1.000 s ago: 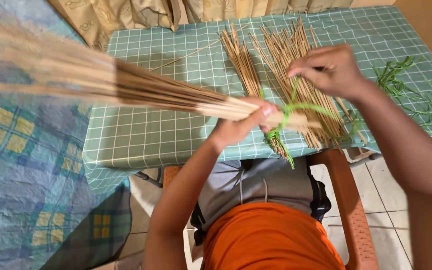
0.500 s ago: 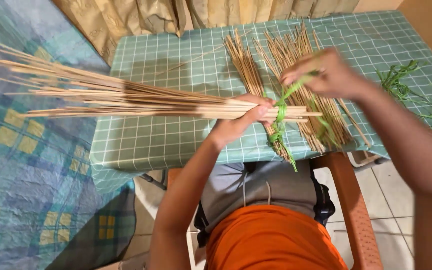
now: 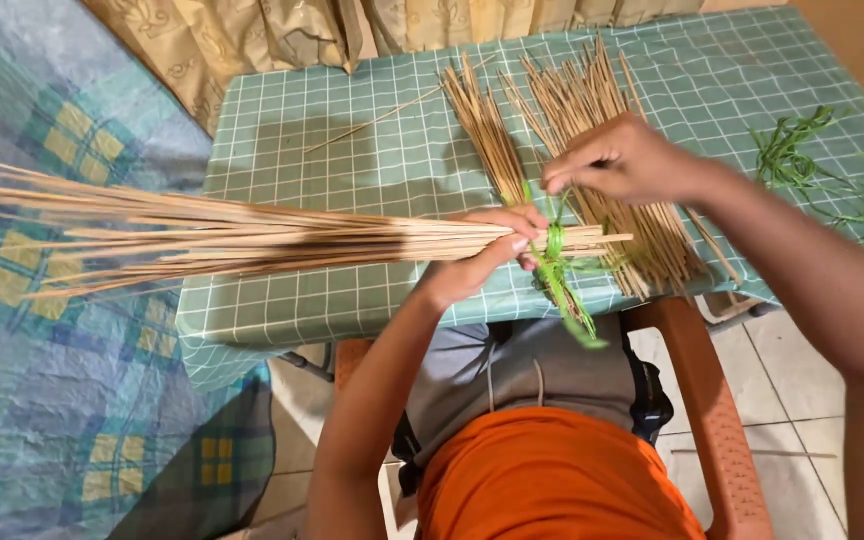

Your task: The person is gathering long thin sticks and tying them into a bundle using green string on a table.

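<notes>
My left hand [image 3: 487,250] grips a long bundle of thin tan sticks [image 3: 222,235] near its right end; the bundle fans out to the left past the table edge. A green strip [image 3: 557,265] is wrapped round the bundle just right of my fingers, its loose end hanging down. My right hand [image 3: 617,160] pinches the upper end of that green strip above the bundle. Beneath my right hand lies a heap of loose sticks [image 3: 592,120] on the table.
The table [image 3: 352,150] has a green checked cloth. More green strips [image 3: 802,160] lie at its right side. One single stick [image 3: 372,120] lies diagonally near the far edge. A curtain [image 3: 282,30] hangs behind; a blue patterned cloth [image 3: 52,380] is left; I sit on an orange chair [image 3: 702,400].
The stick bundle has swung lower and steadied. My right hand has dropped closer to the bundle, pulling the green strip tighter around it.
</notes>
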